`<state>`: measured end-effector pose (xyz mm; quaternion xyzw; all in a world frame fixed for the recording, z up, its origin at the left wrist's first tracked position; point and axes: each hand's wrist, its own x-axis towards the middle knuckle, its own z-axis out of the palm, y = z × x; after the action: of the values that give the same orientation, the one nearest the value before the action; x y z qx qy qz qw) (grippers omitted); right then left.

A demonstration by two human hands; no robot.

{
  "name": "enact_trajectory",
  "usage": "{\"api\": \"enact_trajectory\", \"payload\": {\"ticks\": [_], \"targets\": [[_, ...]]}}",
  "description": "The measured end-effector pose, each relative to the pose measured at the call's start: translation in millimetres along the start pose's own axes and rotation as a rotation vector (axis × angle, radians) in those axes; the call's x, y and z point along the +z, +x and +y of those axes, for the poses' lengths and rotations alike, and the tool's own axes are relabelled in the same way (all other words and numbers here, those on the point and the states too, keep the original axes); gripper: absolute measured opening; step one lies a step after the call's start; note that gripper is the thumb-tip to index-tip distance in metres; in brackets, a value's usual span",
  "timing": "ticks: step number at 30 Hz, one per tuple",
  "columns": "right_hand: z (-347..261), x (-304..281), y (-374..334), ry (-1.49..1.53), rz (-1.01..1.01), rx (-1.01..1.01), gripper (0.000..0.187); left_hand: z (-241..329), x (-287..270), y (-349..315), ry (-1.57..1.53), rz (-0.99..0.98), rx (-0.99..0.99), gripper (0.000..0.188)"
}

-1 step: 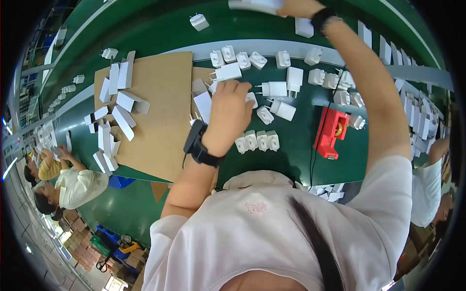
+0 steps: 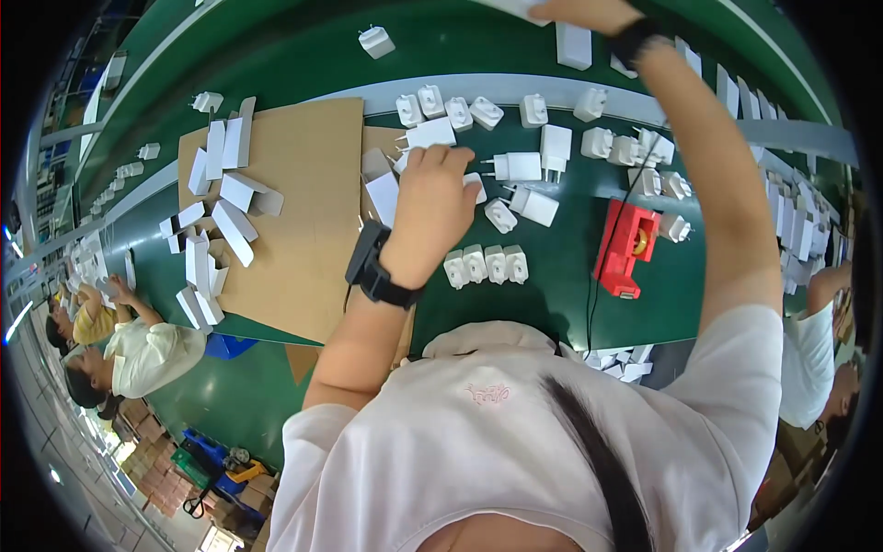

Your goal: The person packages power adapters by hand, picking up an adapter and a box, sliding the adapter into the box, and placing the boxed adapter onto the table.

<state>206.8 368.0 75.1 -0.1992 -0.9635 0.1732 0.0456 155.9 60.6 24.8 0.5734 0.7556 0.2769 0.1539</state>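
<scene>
My right hand reaches to the top edge of the view, its fingers closed on a white box that is partly cut off there. My left hand, back upward and a dark strap on its wrist, hovers among white plug chargers with fingers slightly bent and thumb apart. Under its thumb a charger is partly hidden. Left of this hand lies an open white box. A charger with its pins to the left lies to the right, and a short row of chargers stands nearer me.
Open white boxes lie on a brown cardboard sheet at left. A red tape dispenser stands right, with a black cable beside it. A charger rests on the far green belt. Co-workers sit at left and right.
My right hand has moved a little right and farther away with the white box. My left hand has shifted very slightly left.
</scene>
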Motion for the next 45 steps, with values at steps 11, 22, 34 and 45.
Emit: {"api": "enact_trajectory", "payload": {"ticks": [11,22,34,45], "targets": [[-128,5,-185,0.374,0.148,-0.012,0.046,84,-4,12,-1.602,0.144,-0.39,0.032],[-63,134,-125,-0.297,0.147,0.426,0.035,8,-47,-52,-1.067,0.447,-0.517,0.057],[-168,-3,-171,0.415,0.277,0.072,0.037,0,-34,-51,-0.795,0.254,-0.327,0.054],[-179,-17,-159,0.268,0.098,-0.249,0.039,11,-26,-48,-0.753,0.052,-0.199,0.057]]}}
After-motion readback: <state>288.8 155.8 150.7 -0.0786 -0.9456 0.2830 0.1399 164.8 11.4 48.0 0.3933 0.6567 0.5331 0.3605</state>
